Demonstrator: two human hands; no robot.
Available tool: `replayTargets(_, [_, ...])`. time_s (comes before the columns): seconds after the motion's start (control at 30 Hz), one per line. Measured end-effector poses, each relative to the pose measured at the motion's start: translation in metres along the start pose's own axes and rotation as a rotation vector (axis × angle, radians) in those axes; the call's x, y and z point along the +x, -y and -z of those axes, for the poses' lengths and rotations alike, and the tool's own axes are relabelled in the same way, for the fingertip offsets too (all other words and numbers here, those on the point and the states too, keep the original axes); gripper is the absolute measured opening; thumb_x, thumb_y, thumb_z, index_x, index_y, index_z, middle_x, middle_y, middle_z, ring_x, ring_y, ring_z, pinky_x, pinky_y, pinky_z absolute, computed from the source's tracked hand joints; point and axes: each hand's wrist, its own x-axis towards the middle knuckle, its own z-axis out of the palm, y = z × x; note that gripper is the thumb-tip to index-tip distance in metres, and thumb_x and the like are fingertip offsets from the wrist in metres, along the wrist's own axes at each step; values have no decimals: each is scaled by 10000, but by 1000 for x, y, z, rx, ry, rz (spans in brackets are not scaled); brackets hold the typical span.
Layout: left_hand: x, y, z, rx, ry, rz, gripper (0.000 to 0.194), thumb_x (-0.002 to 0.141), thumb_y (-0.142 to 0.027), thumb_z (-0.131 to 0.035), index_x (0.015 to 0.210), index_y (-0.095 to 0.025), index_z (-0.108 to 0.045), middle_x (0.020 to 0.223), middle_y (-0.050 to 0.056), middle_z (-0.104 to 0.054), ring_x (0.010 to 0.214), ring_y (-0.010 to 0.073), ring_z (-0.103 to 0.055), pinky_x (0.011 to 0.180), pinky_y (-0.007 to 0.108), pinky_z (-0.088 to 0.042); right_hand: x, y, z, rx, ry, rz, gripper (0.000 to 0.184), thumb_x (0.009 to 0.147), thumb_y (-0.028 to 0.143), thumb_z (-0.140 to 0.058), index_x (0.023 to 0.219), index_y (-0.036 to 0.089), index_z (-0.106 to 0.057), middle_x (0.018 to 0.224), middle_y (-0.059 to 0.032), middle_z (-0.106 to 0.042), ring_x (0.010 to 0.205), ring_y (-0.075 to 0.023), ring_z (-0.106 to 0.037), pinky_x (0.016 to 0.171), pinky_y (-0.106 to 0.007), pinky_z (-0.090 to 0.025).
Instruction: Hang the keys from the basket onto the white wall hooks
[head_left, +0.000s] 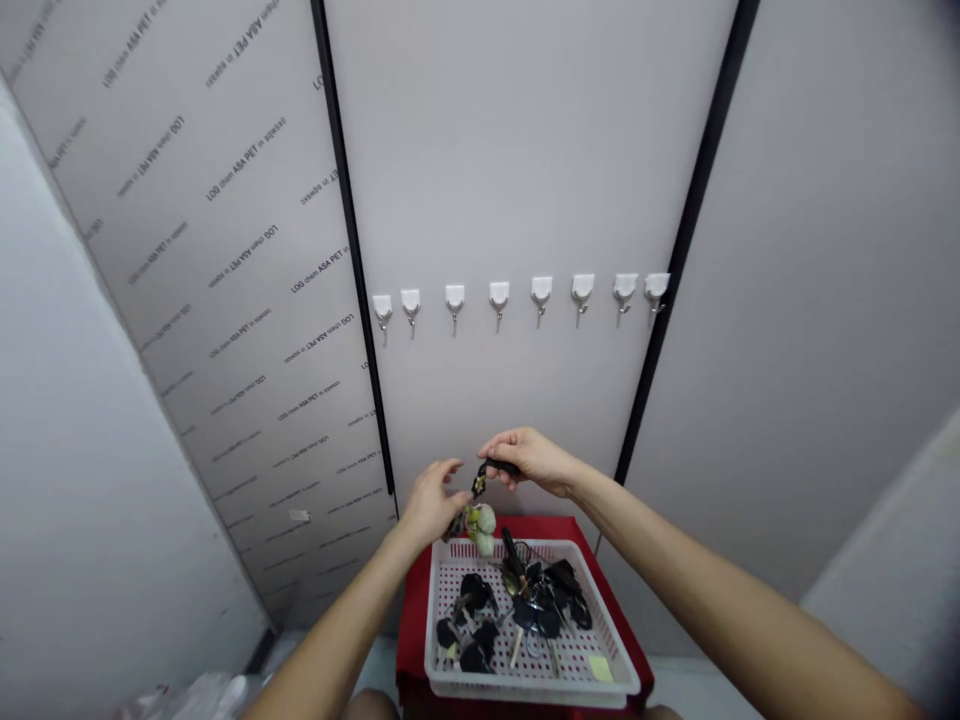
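Above the front of the basket, my right hand is closed on the black strap of a keychain. Pale green, rounded charms hang from its lower end, over the basket's far left corner. My left hand is just left of the keychain, thumb and forefinger apart; its lower fingers are hidden. Something dark, perhaps a key, shows below that hand. Beneath both hands, a white perforated plastic basket holds several black-headed keys, with a denser bunch of keys and rings on the right.
Several white hooks with metal prongs run in a row across the grey wall panel ahead. Black strips border the panel. The basket rests on a red surface. A plastic bag lies at lower left.
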Motion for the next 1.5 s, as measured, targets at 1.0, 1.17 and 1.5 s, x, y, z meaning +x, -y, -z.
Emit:
replayTargets(1.0, [50, -66, 64, -414, -336, -98, 319, 551, -442, -471, 600, -128, -493, 515, -40, -417, 431, 38, -321, 417, 170, -256, 94, 91, -82, -118, -556, 696, 195, 528, 327, -515, 492, 164, -413, 437, 60, -409, 415, -55, -369, 436, -182, -316])
replayTargets(1.17, [62, -76, 83, -567, -349, -65, 346, 480, -442, -540, 621, -128, -502, 491, -55, -407, 393, 23, -330, 404, 169, -287, 109, 107, -93, -138, -674, 705, 201, 550, 351, -489, 501, 169, -420, 461, 52, -442, 433, -64, -395, 471, -190, -334])
replayTargets(1.5, [79, -57, 87, -527, -302, 29, 254, 533, -370, -522, 526, -122, -465, 397, -63, -365, 365, 31, -330, 396, 177, -286, 127, 101, -95, -447, -725, 628, 179, 552, 311, -500, 467, 172, -426, 464, 38, -454, 450, -72, -384, 481, -202, -300])
